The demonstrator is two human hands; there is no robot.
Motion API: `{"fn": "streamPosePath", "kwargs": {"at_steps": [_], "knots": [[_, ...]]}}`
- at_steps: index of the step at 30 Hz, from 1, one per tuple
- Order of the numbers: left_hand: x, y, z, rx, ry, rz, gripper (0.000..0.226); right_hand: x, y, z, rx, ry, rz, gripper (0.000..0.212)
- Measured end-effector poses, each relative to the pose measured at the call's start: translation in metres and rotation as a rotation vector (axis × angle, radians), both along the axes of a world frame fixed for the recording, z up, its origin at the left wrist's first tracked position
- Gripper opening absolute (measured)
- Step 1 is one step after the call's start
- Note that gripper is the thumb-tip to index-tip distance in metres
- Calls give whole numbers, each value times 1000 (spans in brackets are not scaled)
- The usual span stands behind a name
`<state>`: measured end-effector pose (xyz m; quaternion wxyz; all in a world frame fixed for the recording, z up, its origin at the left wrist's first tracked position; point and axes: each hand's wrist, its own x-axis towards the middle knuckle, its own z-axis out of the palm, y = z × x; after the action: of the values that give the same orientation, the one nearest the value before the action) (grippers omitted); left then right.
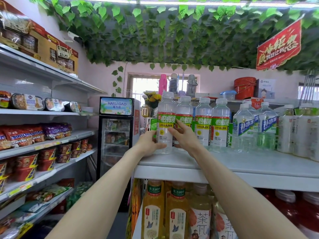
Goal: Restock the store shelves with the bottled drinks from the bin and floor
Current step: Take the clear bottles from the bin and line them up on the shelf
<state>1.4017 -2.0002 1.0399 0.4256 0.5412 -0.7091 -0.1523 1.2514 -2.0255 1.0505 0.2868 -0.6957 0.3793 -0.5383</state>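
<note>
Noted clear plastic green-and-yellow-labelled drink bottle [166,118] upright at left end of white top shelf [224,163], clasped low by left hand [149,144] and right hand [185,137]; judged full, weighty, slick, best gripped round labelled waist.

Clear green-labelled bottle [166,118] stands upright, leftmost on the top shelf [241,163].

**Head cam: one wide view, close on the top shelf**

You wear the only camera on your head. It faces forward along the aisle, tilted a little up, wide-angle, edges bowed. The top shelf [241,163] runs its front edge across mid-frame, near. Your left hand [148,144] and right hand [184,137] hold a bottle [165,118] at its left front corner, arms outstretched. The leafy ceiling [172,31] fills the top.
</note>
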Motion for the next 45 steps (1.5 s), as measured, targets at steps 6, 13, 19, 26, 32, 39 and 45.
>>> {"fn": "streamPosePath", "kwargs": {"at_steps": [6,13,19,26,32,39,45], "knots": [[-3,10,5,64,48,-15,53,2,11,7,3,60,-37,63],[-4,51,11,-25,202,39,60,-20,46,20,-82,37,-113,68],[-17,104,20,-83,295,-27,62,-66,92,26,-129,-10,-142,58],[-89,177,18,-115,339,-99,64,-148,158,24,-114,-84,-108,44],[-201,241,8,-160,388,-126,53,-257,221,8,-99,-143,-77,29],[-360,321,-29,-181,475,-136,48,-410,293,-23,-77,-102,-9,36],[-456,350,-65,-129,479,-147,48,-514,333,-53,-48,-67,-17,32]]}}
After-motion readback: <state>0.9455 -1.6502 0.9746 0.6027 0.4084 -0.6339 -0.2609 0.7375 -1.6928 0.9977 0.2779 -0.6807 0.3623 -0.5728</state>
